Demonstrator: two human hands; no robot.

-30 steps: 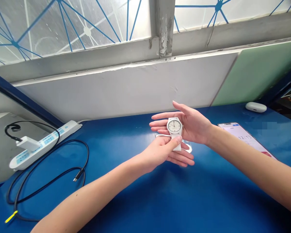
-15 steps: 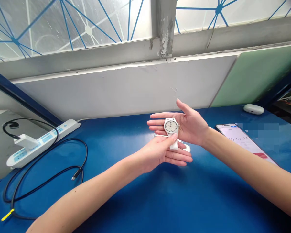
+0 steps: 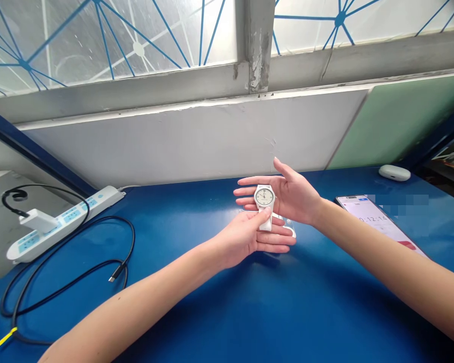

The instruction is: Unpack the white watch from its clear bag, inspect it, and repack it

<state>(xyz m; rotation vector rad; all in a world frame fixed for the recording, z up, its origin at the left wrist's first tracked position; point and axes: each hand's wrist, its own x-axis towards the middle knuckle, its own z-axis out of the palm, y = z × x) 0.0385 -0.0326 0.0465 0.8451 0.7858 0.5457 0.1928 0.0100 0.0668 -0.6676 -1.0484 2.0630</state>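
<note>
Watch: white, round pale dial with dark markings facing up toward the head camera; it is held above the table, in front of the right hand's fingers, with its pale strap hanging toward the left hand.
Left hand: palm turned up, thumb pressed on the strap and pinching it against the fingers; the other fingers stretch out to the right beneath.
Right hand: fingers stretched straight to the left, thumb raised, palm unfolded and not clasped; whether the fingers touch the back of the watch cannot be told.
Clear plastic piece: behind the left fingers, mostly hidden, with a white curved edge showing; its exact form cannot be made out.
Table: blue and glossy, under both arms.
Phone: screen lit with large digits, lying beyond the right forearm and partly covered by it.
White case: small and rounded, near the table's far edge, behind the phone.
Power strip: white with blue socket faces, at the far left.
Charger: white, plugged into the strip.
Black cable: runs from the charger and lies in loose loops on the table.
Yellow tie: on the cable, near the lower left corner.
</note>
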